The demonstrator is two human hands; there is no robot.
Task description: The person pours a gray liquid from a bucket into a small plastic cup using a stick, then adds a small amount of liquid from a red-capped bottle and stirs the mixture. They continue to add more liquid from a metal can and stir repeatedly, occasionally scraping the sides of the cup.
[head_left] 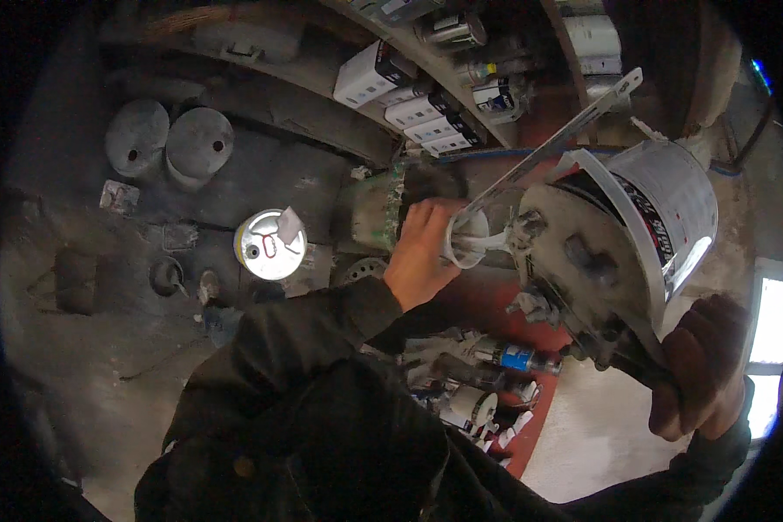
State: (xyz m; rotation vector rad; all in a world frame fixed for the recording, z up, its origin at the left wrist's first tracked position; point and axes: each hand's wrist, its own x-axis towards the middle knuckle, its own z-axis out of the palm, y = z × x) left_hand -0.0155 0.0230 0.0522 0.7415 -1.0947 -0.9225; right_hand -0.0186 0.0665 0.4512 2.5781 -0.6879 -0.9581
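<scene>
My left hand point(426, 248) is wrapped round a translucent white cup point(466, 249). A long flat measuring stick point(565, 135) leans out of the cup toward the upper right. My right hand point(706, 370) is closed on the handle at the lower edge of a dirty grey pouring lid point(574, 252). This lid covers a white can point(665, 204) with a dark label, which is tipped on its side toward the cup. A white stream point(494, 242) runs from the lid's spout into the cup. The fingertips of my left hand are partly hidden behind the cup.
Red bench surface point(539, 426) carries bottles, tubes and a blue-labelled can point(515, 357). White boxes point(426, 122) and cans fill the shelves ahead. On the dark floor at left stand a shiny metal can point(271, 245) and two large drums point(200, 142).
</scene>
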